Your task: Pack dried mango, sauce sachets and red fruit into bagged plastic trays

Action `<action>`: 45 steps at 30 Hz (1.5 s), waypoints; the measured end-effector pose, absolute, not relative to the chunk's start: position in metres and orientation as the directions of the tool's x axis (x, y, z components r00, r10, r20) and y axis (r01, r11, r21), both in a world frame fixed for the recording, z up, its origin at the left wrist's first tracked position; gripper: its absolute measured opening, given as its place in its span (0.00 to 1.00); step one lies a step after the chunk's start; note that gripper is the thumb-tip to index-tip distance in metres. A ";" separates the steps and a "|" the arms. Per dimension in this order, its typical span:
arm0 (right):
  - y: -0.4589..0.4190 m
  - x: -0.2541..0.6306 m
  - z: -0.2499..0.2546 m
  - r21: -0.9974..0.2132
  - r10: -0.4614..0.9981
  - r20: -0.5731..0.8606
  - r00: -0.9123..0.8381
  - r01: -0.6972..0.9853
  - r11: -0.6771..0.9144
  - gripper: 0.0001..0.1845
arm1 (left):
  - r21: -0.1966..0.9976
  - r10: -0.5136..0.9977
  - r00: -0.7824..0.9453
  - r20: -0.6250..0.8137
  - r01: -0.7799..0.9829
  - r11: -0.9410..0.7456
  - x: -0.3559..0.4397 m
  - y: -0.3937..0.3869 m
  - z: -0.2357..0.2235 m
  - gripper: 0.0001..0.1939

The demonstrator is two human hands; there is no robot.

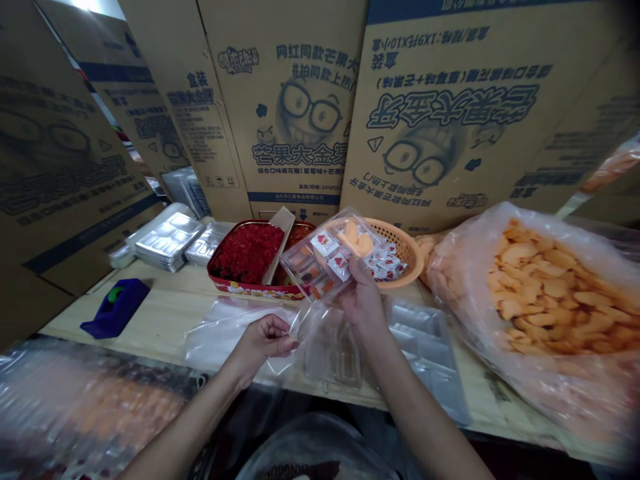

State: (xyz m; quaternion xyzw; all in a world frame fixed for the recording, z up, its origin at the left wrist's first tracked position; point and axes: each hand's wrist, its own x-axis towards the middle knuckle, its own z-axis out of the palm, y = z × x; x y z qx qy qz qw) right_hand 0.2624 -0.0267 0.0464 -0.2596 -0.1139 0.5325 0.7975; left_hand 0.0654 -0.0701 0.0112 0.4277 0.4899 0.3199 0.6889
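My right hand (364, 297) grips a filled clear plastic tray (327, 257), lifted and tilted above the table. Orange pieces, red-and-white printed packets and small red and orange bits fill its compartments. Lower down, my left hand (267, 343) pinches the edge of a clear plastic bag (304, 321). The bag's film reaches up towards the tray; whether it surrounds the tray, I cannot tell. Beneath my hands lie flat clear bags (220, 333) and a clear compartment tray (345, 360). More clear trays (430, 353) rest right of my right forearm.
Behind stand a red tin of red bits (250, 253) and an orange basket of packets (413, 253). Stacked clear trays (167, 237) and a blue tape dispenser (117, 310) sit left. A big bag of orange pieces (560, 293) fills the right. Cardboard boxes (295, 93) wall the back.
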 end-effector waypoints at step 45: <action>-0.034 0.246 0.024 -0.635 0.936 0.030 0.349 -0.717 0.288 0.14 | 0.930 0.958 0.088 -0.274 -0.228 0.287 0.071 -0.070 0.006 0.16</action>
